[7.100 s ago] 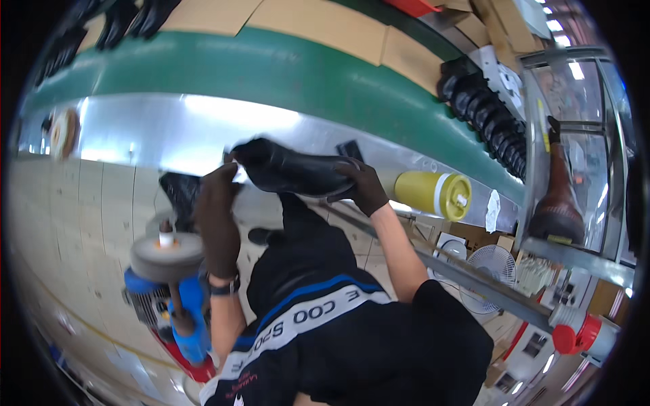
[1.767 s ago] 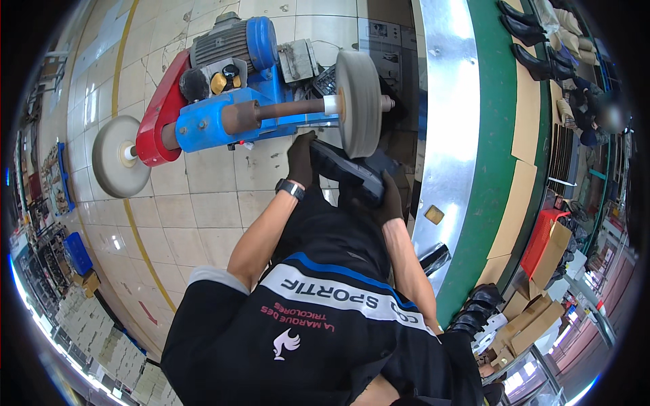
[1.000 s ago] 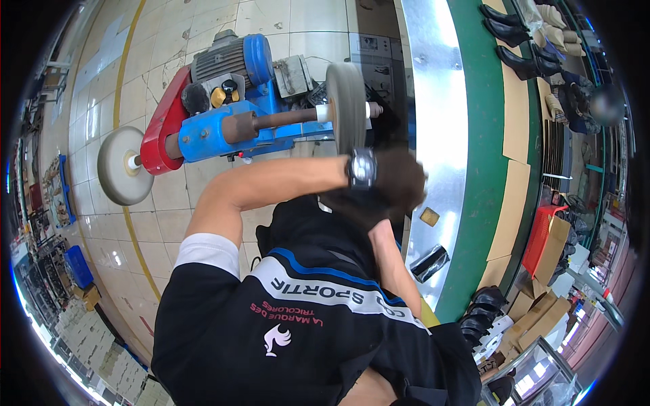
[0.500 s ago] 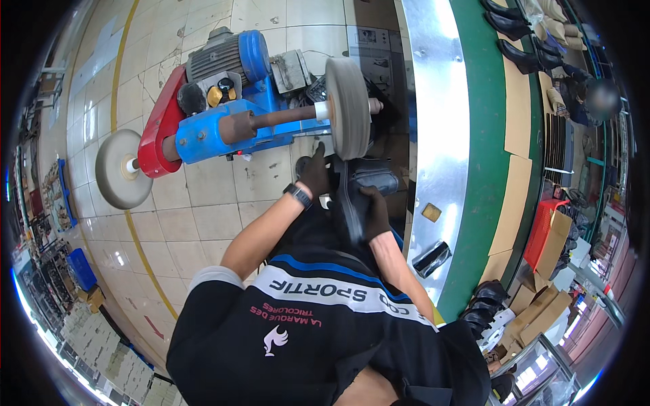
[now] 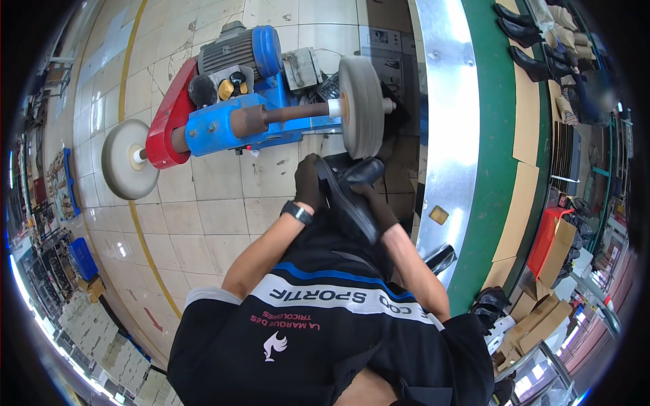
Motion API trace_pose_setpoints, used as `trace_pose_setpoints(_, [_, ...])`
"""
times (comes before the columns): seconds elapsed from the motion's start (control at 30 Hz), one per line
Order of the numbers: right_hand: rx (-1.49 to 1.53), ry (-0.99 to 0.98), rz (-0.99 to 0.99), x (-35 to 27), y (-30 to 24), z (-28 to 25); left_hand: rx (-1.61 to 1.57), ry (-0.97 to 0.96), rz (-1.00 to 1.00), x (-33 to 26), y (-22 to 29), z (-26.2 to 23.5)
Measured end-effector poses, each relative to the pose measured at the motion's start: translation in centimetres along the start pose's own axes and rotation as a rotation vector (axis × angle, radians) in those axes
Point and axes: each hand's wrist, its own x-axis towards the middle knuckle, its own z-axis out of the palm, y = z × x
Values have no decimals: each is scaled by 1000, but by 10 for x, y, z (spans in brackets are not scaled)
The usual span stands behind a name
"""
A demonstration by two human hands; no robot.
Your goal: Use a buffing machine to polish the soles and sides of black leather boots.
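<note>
Both my hands wear dark gloves and hold a black leather shoe (image 5: 351, 204) in front of my body. My left hand (image 5: 308, 183) is closed at the shoe's left side, by its far end. My right hand (image 5: 376, 204) grips it from the right, its fingers partly hidden behind the leather. The shoe slants, one end near my waist and the other away from me. A rounded, shiny black part (image 5: 363, 171) sticks out to the right, just below a grey buffing wheel (image 5: 362, 111). Whether it touches the wheel I cannot tell.
The wheel's shaft runs to a blue machine (image 5: 220, 128) with a grey motor (image 5: 230, 54), a red belt guard (image 5: 172, 111) and a second, pale wheel (image 5: 128, 159). At right stand a metal-topped bench (image 5: 452, 101) with a tan block (image 5: 439, 215), and several black shoes (image 5: 518, 30).
The shoe has turned in my hands, with its shiny rounded part now angled up to the right. My left forefinger, stretched out before, is drawn in. The view has shifted slightly.
</note>
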Motion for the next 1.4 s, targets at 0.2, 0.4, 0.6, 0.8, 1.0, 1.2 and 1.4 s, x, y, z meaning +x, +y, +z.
trace_pose_setpoints(0.2, [-1163, 362, -608, -60, 1, 6, -375, 82, -317, -17, 95, -6])
trace_pose_setpoints(0.4, [-955, 219, -249, -72, -22, 22, -1087, -253, -753, 18, -34, 39])
trace_pose_setpoints(0.6, [-803, 281, -355, -58, -8, -11, -1341, -663, -1122, 54, -5, 60])
trace_pose_setpoints(0.8, [-444, 233, -409, -57, 8, -3, 393, -662, 529, 65, 14, 35])
trace_pose_setpoints(1.0, [201, 61, -368, -29, 27, -21, 274, -599, 424, 76, -19, 46])
trace_pose_setpoints(1.2, [592, -203, -316, 11, 12, -23, 545, -713, 697, 95, -2, 13])
trace_pose_setpoints(1.4, [261, -68, -311, -3, 11, -53, -344, -952, 226, 83, -30, 10])
